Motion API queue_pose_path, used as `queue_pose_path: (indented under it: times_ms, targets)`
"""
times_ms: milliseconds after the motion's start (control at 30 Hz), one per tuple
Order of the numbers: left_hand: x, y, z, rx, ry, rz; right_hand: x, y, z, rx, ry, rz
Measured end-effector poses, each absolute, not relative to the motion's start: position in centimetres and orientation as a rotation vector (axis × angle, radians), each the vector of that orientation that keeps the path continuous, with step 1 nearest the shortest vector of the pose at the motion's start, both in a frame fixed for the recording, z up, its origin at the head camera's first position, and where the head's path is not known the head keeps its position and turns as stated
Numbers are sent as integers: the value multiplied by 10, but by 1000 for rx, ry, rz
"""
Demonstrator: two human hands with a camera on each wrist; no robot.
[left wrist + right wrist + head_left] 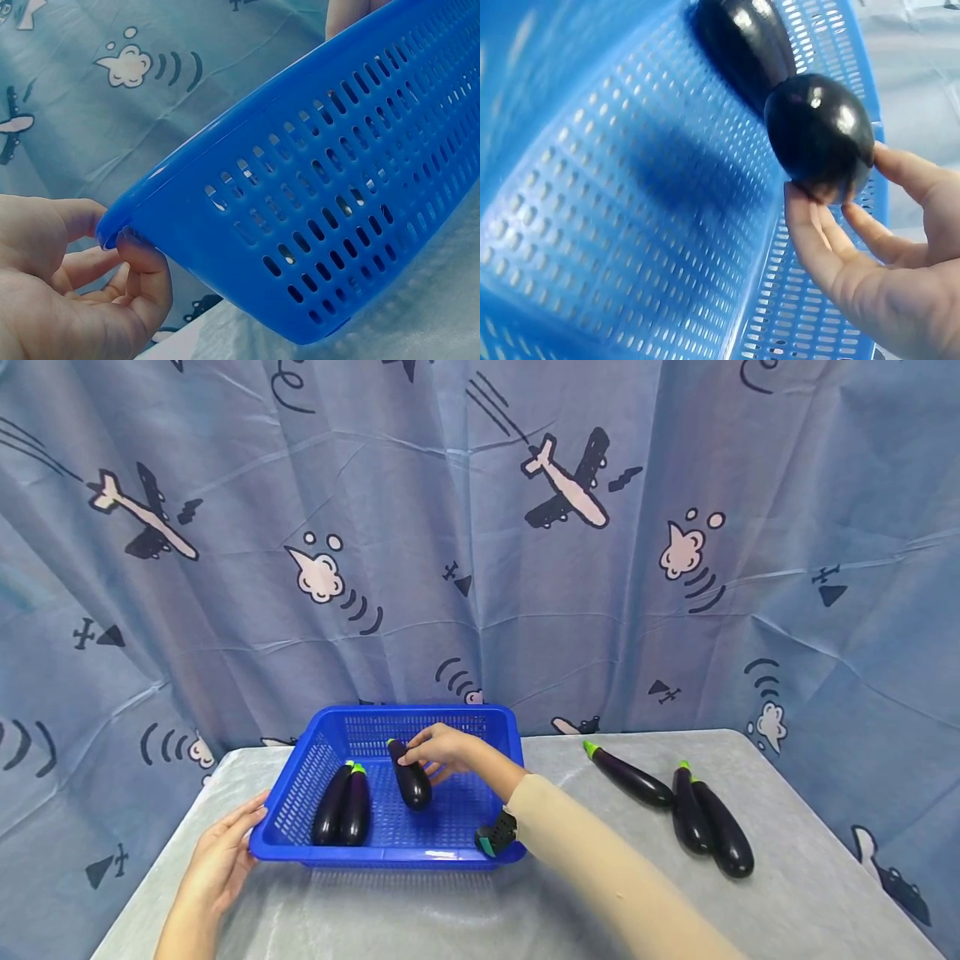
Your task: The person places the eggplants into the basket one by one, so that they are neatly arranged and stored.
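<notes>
A blue plastic basket (390,853) with slotted walls stands on the table. My left hand (217,860) pinches its left rim near the front corner; in the left wrist view the fingers (146,262) curl under that rim. Over the basket's floor, my right hand (446,750) holds a dark purple eggplant (411,781) between thumb and fingers, its green stem end toward the back. The right wrist view shows this eggplant (817,139) from its round end. Two more eggplants, one (330,810) beside the other (356,810), lie inside at the left.
On the table (570,893) to the right lie three eggplants: one (630,777) slanted farther back, and two (690,814) (723,831) side by side. A blue curtain (480,568) with airplane prints hangs behind. A black wrist device (497,835) is on the right wrist, over the basket's front-right corner.
</notes>
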State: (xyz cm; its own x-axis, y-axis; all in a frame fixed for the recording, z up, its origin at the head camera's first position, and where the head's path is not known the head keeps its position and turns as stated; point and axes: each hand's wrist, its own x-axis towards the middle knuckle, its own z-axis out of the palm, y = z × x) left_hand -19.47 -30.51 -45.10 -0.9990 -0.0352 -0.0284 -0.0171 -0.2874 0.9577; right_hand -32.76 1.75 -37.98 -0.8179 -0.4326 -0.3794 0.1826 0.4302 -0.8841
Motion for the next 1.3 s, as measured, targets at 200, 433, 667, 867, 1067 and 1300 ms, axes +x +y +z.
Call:
queue_pose_path:
  times_ms: [200, 433, 667, 867, 1067, 1300]
  targets:
    - [-191, -311, -451, 51, -1865, -2502, -334, 7, -385, -244, 2102, -1368]
    - [-191, -313, -450, 36, -1868, -2503, -339, -1, -390, -262, 2094, -1340]
    - [-192, -313, -451, 18, -1852, -2512, -346, -5, -396, -297, 2043, -1244]
    - [-194, -309, -452, 23, -1857, -2504, -348, -8, -401, -312, 2019, -1182]
    - [-195, -306, -453, 21, -1869, -2496, -344, -12, -407, -324, 1996, -1188]
    - [-197, -305, -453, 37, -1886, -2487, -341, -19, -419, -275, 1941, -1278]
